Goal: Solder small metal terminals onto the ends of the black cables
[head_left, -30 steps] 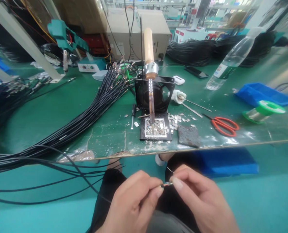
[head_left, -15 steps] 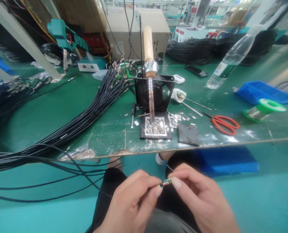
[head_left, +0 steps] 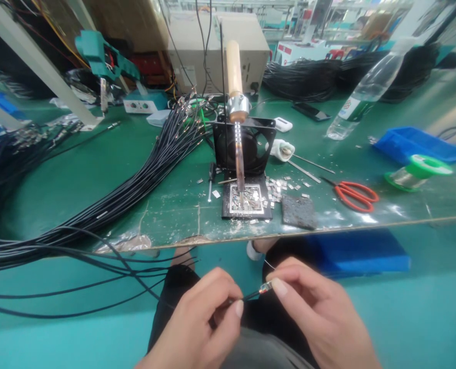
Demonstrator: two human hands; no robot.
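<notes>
Left grip (head_left: 197,323): thumb and forefinger are pressed nearly together, and a cable (head_left: 253,295) is pinched between them.
Right grip (head_left: 320,312): it is also nearly closed; a connector (head_left: 265,287) is pinched at the fingertips, and a thin wire (head_left: 269,264) is seen to stick out above the fingers.
Cable end: the connector is held at the end of the cable, over the lap (head_left: 264,323), in front of the bench (head_left: 174,205).
Materials: the cable is black and smooth; the connector is shiny, its details too small to be told. The iron (head_left: 233,66) is handled in pale wood. The slab (head_left: 299,211) is grey, flat and rough.
Containers: small metal pieces (head_left: 277,192) are gathered inside the square frame (head_left: 231,205), and others are scattered beside it. Silvery wire (head_left: 402,178) is wound on the green spool (head_left: 430,165).
</notes>
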